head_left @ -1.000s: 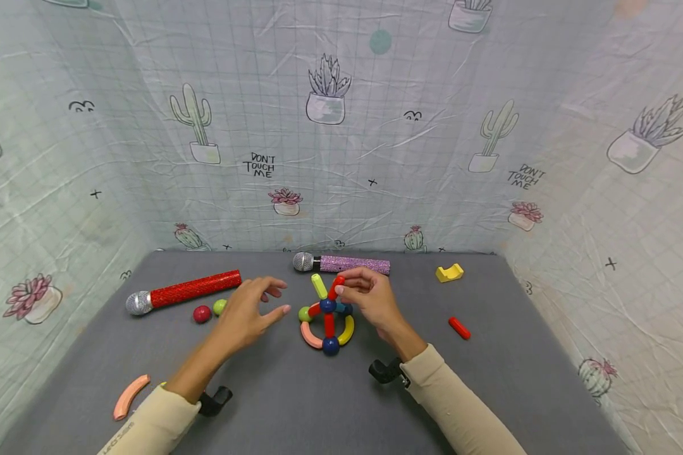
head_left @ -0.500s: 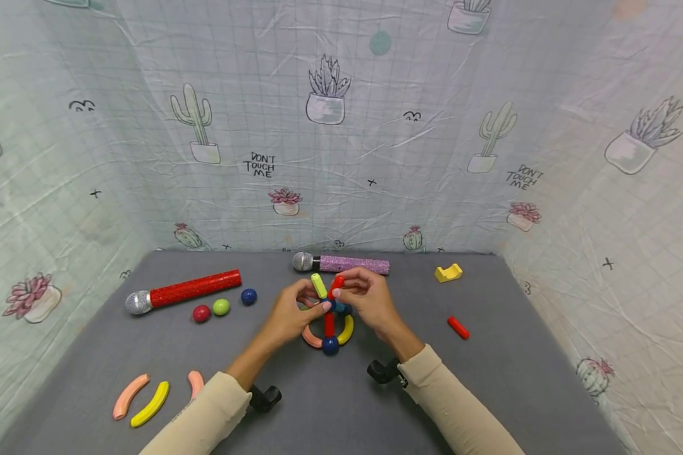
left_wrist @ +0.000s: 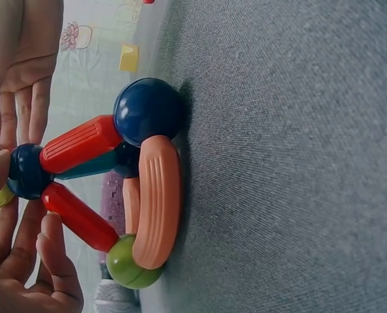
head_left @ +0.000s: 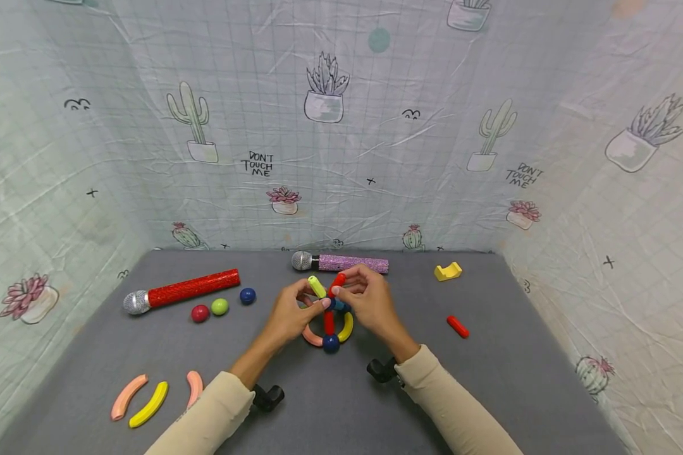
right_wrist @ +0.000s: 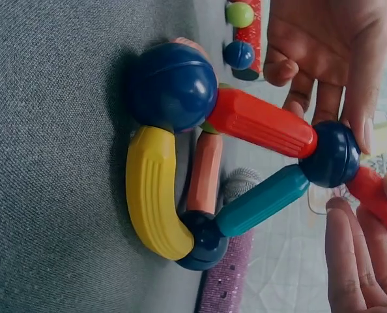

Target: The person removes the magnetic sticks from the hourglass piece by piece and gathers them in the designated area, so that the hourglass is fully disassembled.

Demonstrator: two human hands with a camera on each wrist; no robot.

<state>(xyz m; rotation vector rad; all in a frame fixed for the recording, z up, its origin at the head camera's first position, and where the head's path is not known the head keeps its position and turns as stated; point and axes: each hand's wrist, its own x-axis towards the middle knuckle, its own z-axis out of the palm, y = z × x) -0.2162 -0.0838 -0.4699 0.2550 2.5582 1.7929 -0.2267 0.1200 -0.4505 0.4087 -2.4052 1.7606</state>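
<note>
A frame of magnetic building sticks and balls stands mid-table, its base made of curved pieces, including a yellow one [right_wrist: 148, 195] and a salmon one [left_wrist: 158, 202]. Straight red [left_wrist: 83, 141] and teal [right_wrist: 262, 201] rods rise from base balls, such as a navy one [head_left: 331, 343], to a navy top ball [right_wrist: 332, 154]. My left hand [head_left: 287, 318] pinches that top ball, thumb on its near side. My right hand [head_left: 374, 304] pinches a red rod [head_left: 337, 284] that sticks up from the ball. A lime rod [head_left: 317, 287] leans up beside it.
A red glitter microphone [head_left: 193, 287] lies left, a purple one [head_left: 353, 263] behind the frame. Left lie red [head_left: 200, 313], lime [head_left: 219, 307] and blue [head_left: 247, 296] balls. Loose curved pieces [head_left: 148, 404] lie front left; a yellow piece [head_left: 448, 272] and red rod [head_left: 458, 327] lie right.
My left hand has moved right from the air beside the frame to the top ball and now pinches it. My right hand has stayed on the upper red rod.
</note>
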